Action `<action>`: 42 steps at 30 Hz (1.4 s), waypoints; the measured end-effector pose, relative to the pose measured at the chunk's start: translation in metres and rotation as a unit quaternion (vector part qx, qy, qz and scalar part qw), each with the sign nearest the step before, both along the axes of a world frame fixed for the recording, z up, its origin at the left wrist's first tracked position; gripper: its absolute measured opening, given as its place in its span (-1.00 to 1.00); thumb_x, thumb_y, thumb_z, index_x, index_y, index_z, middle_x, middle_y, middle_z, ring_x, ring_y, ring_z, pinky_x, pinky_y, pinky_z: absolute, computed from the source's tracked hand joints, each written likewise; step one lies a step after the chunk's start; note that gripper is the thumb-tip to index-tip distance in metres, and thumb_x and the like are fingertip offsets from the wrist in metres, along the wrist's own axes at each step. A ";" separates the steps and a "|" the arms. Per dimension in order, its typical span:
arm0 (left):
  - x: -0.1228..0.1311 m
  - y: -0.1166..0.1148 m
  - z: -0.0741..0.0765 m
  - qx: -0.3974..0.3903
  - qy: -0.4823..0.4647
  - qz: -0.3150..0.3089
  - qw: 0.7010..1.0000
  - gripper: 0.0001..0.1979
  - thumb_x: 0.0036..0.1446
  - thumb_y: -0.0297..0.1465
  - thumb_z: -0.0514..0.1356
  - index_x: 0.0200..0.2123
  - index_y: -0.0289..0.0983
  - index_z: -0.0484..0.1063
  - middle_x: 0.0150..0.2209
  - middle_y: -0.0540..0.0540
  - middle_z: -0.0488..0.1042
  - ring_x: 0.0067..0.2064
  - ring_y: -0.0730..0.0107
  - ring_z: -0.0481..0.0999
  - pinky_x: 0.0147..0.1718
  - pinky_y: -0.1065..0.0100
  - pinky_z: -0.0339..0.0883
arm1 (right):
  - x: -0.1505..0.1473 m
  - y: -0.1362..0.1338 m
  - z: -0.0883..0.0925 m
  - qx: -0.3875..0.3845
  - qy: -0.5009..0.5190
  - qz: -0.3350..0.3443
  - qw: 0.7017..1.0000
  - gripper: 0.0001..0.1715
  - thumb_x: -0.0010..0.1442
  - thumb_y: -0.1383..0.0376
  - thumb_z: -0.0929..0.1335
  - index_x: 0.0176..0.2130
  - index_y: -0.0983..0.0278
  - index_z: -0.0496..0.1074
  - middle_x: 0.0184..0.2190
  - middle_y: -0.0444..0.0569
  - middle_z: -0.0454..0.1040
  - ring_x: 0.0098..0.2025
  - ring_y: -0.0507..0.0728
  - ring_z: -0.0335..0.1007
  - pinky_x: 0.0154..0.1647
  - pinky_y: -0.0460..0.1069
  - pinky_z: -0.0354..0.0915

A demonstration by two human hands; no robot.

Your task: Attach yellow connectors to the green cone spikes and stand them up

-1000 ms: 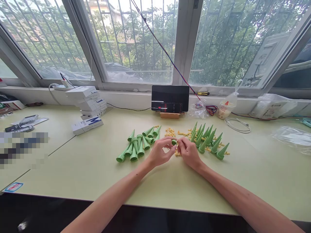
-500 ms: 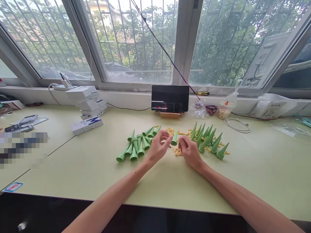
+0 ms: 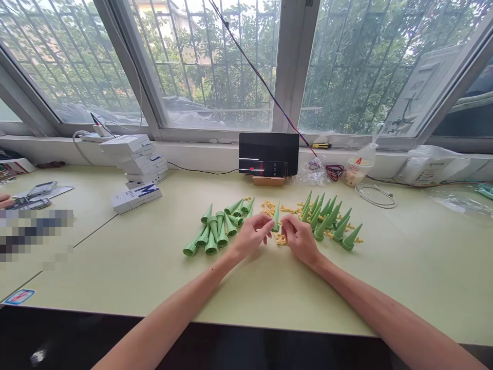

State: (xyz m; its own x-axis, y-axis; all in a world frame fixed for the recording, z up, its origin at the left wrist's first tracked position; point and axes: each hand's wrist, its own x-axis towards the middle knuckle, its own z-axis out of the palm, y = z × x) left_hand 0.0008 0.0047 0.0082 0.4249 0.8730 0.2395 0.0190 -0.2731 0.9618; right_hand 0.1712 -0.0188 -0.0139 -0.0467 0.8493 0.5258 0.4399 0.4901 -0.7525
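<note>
My left hand (image 3: 252, 237) and my right hand (image 3: 300, 237) meet over the pale green table (image 3: 154, 267). Between them stands a green plastic cone (image 3: 276, 217), tip up, pinched by the fingers of both hands. Small yellow pieces (image 3: 280, 239) lie under and behind my fingers. A heap of green cones (image 3: 217, 228) lies to the left of my left hand. Another group of green cones (image 3: 331, 222), mixed with yellow pieces, lies to the right of my right hand.
A dark tablet (image 3: 268, 153) with a phone (image 3: 270, 168) leans against the sill behind. White boxes (image 3: 134, 167) are stacked back left. A plastic bottle (image 3: 358, 167), a white cable (image 3: 375, 195) and plastic bags (image 3: 435, 167) sit back right. Another person's hand (image 3: 4, 200) shows at far left.
My left hand lifted the cone apart from the right hand with its tip up, then came back; now both hands pinch the upright cone. The view shifted slightly.
</note>
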 end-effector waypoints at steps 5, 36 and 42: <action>-0.002 0.001 -0.004 0.008 0.008 0.004 1.000 -0.69 0.14 -0.16 0.24 -0.21 -0.30 0.46 -0.37 -0.06 0.47 -0.41 0.42 0.48 -0.57 0.45 0.39 | -0.001 0.000 0.001 -0.019 0.022 0.001 1.000 -0.70 0.37 0.20 0.20 -0.38 0.24 0.30 -0.59 -0.16 0.32 -0.58 0.01 0.17 -0.52 -0.09 0.14; -0.001 0.000 0.010 -0.140 -0.003 0.021 0.990 -0.54 0.09 0.02 0.22 -0.23 -0.29 0.38 -0.41 -0.05 0.44 -0.47 0.45 0.50 -0.55 0.41 0.43 | 0.002 -0.003 0.005 0.063 -0.072 -0.011 0.995 -0.69 0.40 0.27 0.14 -0.37 0.23 0.28 -0.53 -0.15 0.28 -0.53 0.02 0.11 -0.44 -0.08 0.11; -0.005 0.003 0.007 -0.210 -0.046 -0.056 0.975 -0.55 0.09 -0.02 0.25 -0.24 -0.31 0.37 -0.45 -0.05 0.46 -0.50 0.50 0.48 -0.48 0.42 0.39 | 0.002 -0.002 0.003 0.079 -0.096 0.001 0.992 -0.69 0.39 0.28 0.14 -0.37 0.23 0.29 -0.51 -0.13 0.28 -0.50 0.03 0.13 -0.41 -0.08 0.12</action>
